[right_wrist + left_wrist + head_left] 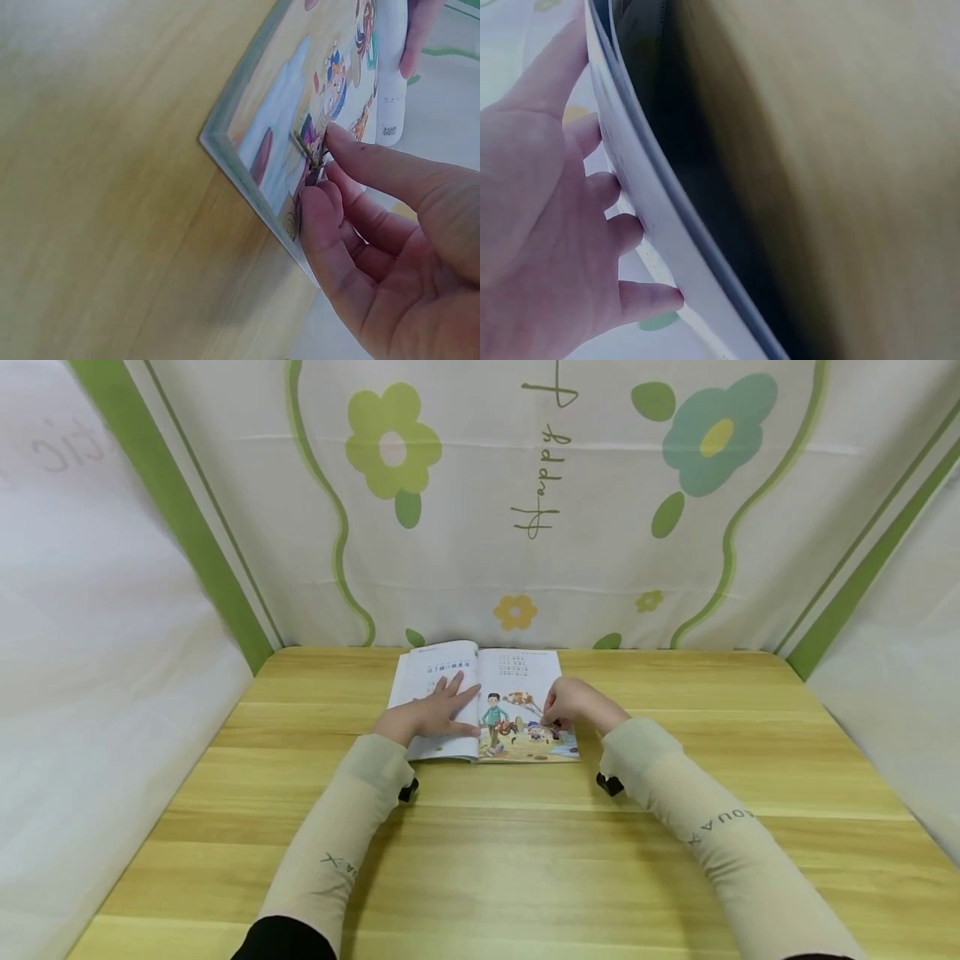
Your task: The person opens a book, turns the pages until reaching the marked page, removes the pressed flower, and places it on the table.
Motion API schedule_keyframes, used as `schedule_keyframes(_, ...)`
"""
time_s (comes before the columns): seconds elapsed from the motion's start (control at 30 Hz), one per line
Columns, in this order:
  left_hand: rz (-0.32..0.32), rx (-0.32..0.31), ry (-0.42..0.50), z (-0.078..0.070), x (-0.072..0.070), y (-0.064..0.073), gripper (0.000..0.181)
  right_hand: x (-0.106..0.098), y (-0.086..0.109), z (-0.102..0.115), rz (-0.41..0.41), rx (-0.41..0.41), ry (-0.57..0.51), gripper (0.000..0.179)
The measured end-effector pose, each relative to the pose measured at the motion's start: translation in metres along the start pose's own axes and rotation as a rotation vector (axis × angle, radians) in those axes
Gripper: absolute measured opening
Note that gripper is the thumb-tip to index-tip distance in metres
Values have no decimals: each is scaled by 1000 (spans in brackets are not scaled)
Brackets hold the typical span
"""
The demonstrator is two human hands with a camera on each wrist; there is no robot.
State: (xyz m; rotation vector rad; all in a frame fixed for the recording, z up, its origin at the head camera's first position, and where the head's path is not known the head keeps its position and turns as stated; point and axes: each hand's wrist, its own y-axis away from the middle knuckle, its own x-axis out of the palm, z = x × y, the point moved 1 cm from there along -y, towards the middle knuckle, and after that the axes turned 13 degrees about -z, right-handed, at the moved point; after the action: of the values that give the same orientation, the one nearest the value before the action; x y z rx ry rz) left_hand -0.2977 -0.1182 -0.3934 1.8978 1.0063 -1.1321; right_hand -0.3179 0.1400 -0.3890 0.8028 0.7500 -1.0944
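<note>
An illustrated book (521,747) lies open on the table. My left hand (433,710) rests on its left page with fingers spread, the thumb near the spine. In the left wrist view, the fingertips of the left hand (551,225) touch the curved page (675,225). Over the right page's outer part, my right hand (581,703) has its thumb and index finger together. The right wrist view shows the right hand (390,240) pinching a small, thin, gold-brown item (304,146) against the printed picture. Its exact kind is unclear, as the fingertips partly cover it.
The wood-grain table (480,860) spreads in front of the book and to both sides. Behind it hangs a white cloth (465,552) with printed flowers, and white cloth walls (90,677) stand at the sides. The book's top edge is close to the back cloth.
</note>
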Motion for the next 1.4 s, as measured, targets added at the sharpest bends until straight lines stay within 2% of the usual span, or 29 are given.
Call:
schedule_keyframes(0.3, 18, -22, -94, -11, -1, 5, 80, 0, -1, -2, -3, 5, 7, 14)
schedule_keyframes(0.57, -4, -51, -175, -17, 4, 9, 76, 3, 0, -7, -15, 23, -72, 12)
schedule_keyframes(1.0, -7, -50, -194, -21, 3, 12, 84, -1, 2, -20, 19, 94, -337, 12)
schedule_keyframes(1.23, -16, -43, -219, -25, 3, 13, 83, -7, 7, -31, 35, 125, -543, 18)
schedule_keyframes(1.4, -20, -42, -206, -26, 4, 15, 82, -12, 9, -41, 31, 151, -616, 21)
